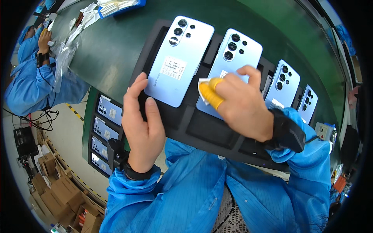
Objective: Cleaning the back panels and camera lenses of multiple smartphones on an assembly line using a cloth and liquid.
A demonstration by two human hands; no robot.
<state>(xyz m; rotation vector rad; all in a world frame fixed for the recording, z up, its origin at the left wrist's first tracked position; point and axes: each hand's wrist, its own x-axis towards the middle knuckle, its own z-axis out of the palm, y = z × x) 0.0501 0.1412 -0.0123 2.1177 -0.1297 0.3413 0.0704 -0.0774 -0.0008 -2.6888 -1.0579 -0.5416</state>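
Four light-blue smartphones lie back up in a black tray (210, 130), camera lenses toward the far side. My left hand (143, 124) is open at the lower left corner of the leftmost phone (182, 54), its fingertips and thumb at the phone's edge. My right hand (241, 103) is closed on a small white wipe (203, 82), with yellow finger cots (211, 93) on its fingers. It presses the wipe on the second phone (244, 52) and hides much of that phone's lower half. Right of it lie the third phone (284, 77) and the fourth phone (309, 103).
The tray rests on a green table (112, 50). At the far left edge is a blue bin (120, 7) of white wipes. Another tray of phones (103, 134) stands lower left. A co-worker in blue (39, 77) sits left; cardboard boxes (58, 194) lie on the floor.
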